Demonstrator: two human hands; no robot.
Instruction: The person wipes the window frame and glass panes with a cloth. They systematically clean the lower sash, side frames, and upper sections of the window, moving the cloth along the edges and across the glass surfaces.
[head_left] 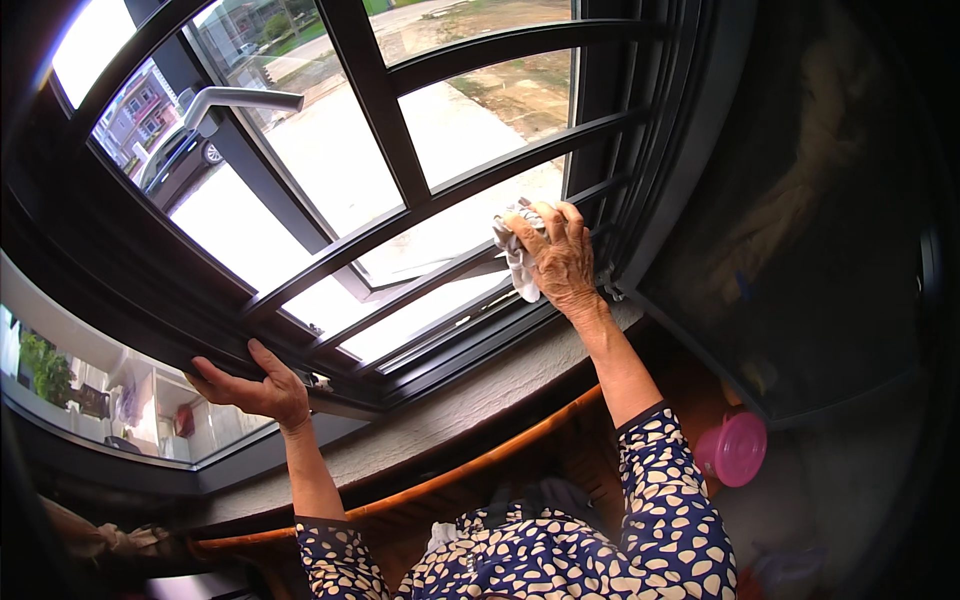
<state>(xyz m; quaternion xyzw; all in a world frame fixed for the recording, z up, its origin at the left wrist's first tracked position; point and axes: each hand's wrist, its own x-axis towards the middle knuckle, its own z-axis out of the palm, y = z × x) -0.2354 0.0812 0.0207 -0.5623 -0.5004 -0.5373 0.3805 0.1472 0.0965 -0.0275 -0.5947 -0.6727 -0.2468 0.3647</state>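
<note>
Right hand (562, 268), at 1 o'clock in view: fingers bent, clamped on a white cloth (515, 265). Cloth sits at the hand's 9 to 10 o'clock, bunched under the fingers, at a dark window bar (405, 299). Left hand (258, 393), at 8 o'clock: thumb and fingers apart, at the dark frame (190, 318).

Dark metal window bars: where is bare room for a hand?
The gap right of the upright black metal bar, between the upper two crossbars, looks free, though glass is possible. Crowded lower right: the right hand holds crumpled white cloth.
</note>
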